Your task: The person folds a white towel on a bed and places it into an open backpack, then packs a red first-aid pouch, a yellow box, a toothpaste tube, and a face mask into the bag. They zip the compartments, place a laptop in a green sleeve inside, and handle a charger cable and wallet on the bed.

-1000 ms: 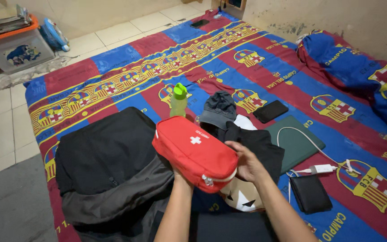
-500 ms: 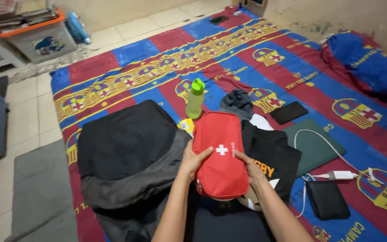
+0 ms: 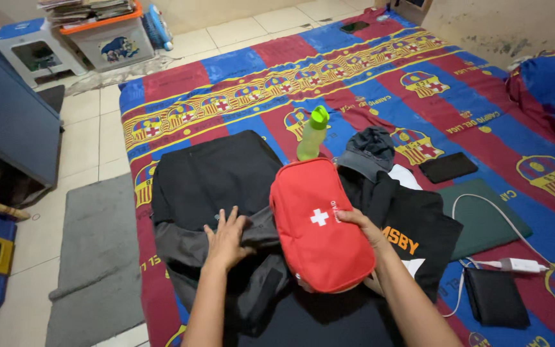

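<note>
The right hand (image 3: 362, 226) holds the red pouch (image 3: 319, 225); the left hand (image 3: 227, 239), fingers spread wide, presses the backpack (image 3: 207, 180).

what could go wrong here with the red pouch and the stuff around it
The red first-aid pouch is steadied only by the right hand, so it might slip off the folded clothes. The upright green bottle stands just behind it on the soft mattress and could topple if bumped. The left hand presses the black backpack.

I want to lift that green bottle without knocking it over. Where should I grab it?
Grip the green bottle around its mid body, coming from the side. It stands upright on soft bedding, its base hidden behind the red pouch.
</note>
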